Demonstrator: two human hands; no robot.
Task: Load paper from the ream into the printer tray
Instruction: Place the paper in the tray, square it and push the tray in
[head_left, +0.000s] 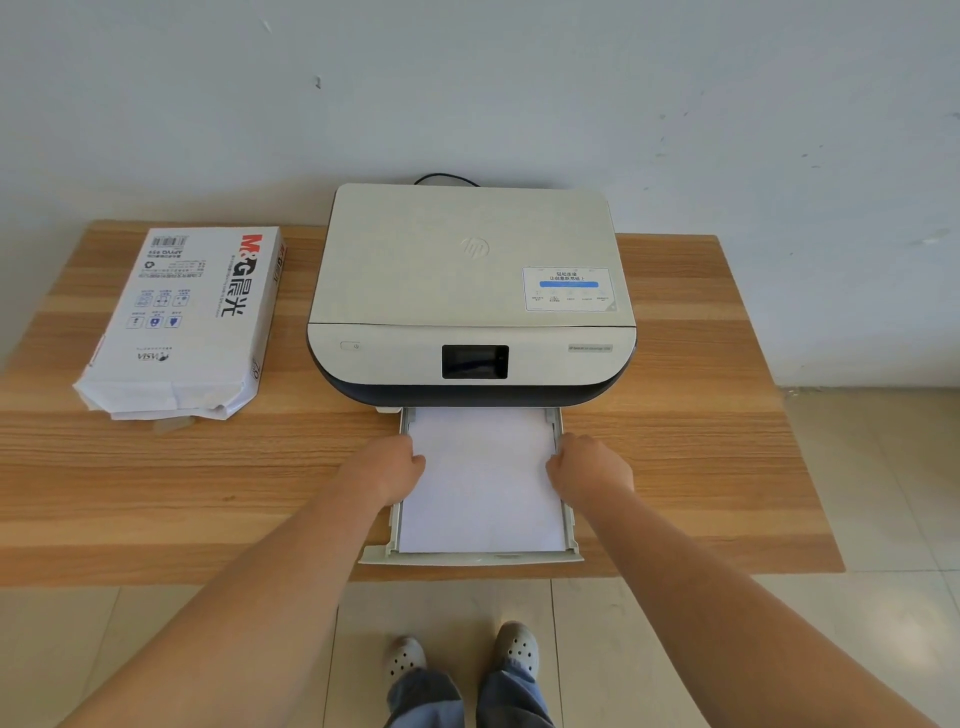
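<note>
A beige printer (470, 280) stands at the back middle of the wooden table (701, 441). Its paper tray (470, 558) is pulled out toward me, over the table's front edge. A stack of white paper (483, 483) lies flat in the tray. My left hand (387, 467) rests curled at the stack's left edge, by the tray's left rail. My right hand (589, 467) is curled at the stack's right edge, by the right rail. The opened white ream pack (187, 317) lies on the table's left side, its torn end facing me.
A black cable (447, 178) runs behind the printer, against the wall. Beige floor tiles lie below the table's front edge, where my feet in light clogs (462, 654) stand.
</note>
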